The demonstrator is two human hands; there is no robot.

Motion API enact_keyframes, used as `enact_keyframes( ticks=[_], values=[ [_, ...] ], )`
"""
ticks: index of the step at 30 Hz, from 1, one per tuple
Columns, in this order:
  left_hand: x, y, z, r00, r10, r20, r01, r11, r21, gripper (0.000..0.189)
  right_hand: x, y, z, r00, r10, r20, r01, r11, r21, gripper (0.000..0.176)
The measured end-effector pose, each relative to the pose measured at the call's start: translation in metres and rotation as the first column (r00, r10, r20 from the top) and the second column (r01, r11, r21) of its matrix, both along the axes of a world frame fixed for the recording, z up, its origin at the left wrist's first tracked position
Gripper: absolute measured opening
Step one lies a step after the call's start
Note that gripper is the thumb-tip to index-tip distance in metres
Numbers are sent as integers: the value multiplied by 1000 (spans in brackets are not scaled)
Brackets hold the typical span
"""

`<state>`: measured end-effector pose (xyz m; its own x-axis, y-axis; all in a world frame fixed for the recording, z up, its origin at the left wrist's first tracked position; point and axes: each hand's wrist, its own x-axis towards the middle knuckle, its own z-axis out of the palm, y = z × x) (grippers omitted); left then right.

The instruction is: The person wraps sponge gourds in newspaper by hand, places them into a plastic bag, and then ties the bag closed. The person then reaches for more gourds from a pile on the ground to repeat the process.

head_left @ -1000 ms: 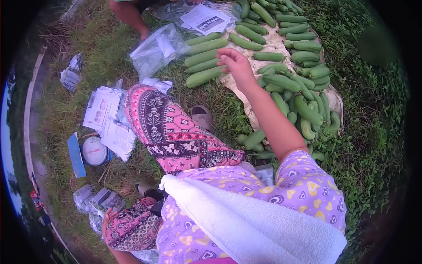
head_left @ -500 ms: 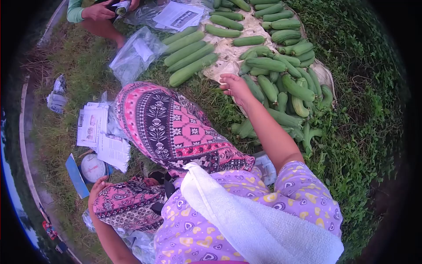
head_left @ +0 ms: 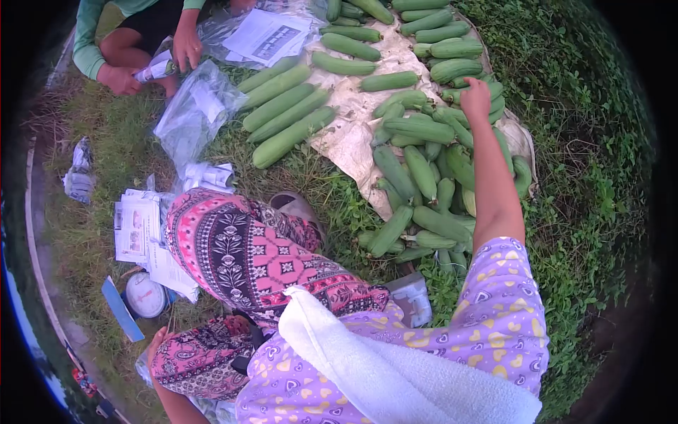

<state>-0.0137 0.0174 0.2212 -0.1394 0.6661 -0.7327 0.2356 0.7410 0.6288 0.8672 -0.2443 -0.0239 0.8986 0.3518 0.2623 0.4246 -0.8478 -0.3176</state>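
My right hand is stretched out over the right side of a pile of long green gourds. One finger points left; the others are partly hidden, and I see no gourd lifted in it. My left hand rests beside my knee in patterned trousers, its fingers loosely extended and partly hidden. Near it is a round-dialled scale with a blue edge. More gourds lie in a row on the grass to the left of the pale cloth.
A co-worker's hands hold a paper-wrapped bundle at the upper left. Clear plastic bags and printed sheets lie nearby. More papers sit by my knee. Leafy plants border the cloth on the right.
My right hand has moved up and to the right, farther over the gourds. The view has shifted, and more of the co-worker now shows. My left hand stays by my knee.
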Motion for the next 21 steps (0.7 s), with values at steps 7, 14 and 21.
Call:
enact_keyframes(
  ticks=[7,14,21],
  values=[
    [-46,-9,4,986,99,-135,-112,989,-93,45,61,-45,-21,988,83,130,25,743,-669,43],
    [-72,-22,2,997,74,-11,-75,993,-96,47,89,-43,-62,995,73,-69,-100,675,-731,48],
    [-73,-4,3,980,-36,-194,22,997,-73,42,79,-36,-39,992,15,125,31,933,-360,54]
  ],
)
